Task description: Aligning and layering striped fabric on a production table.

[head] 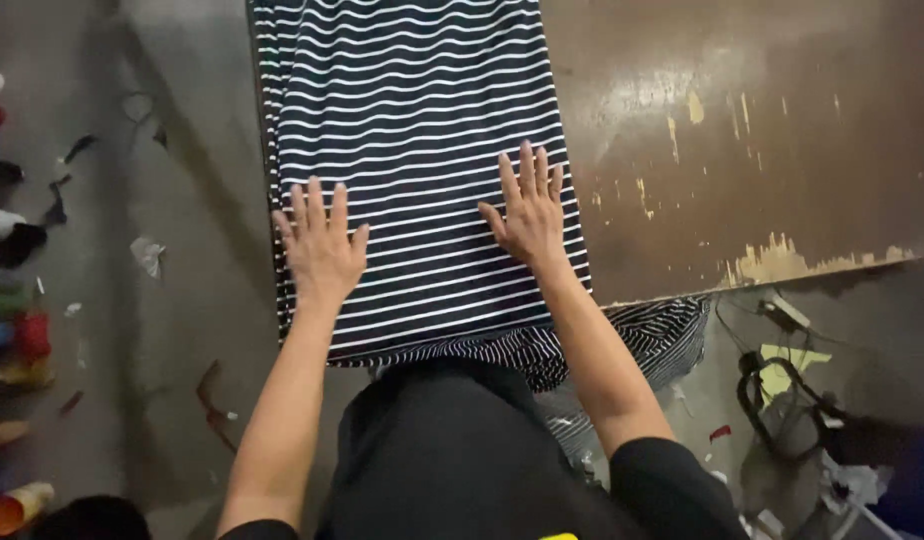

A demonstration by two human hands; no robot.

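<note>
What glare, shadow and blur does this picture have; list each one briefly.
Head view: overhead light throws pale glare on the brown table beside the striped fabric; soft shadows trail on the grey floor at left; left hand and right hand look slightly soft, the coloured spools at the left edge blurrier.
</note>
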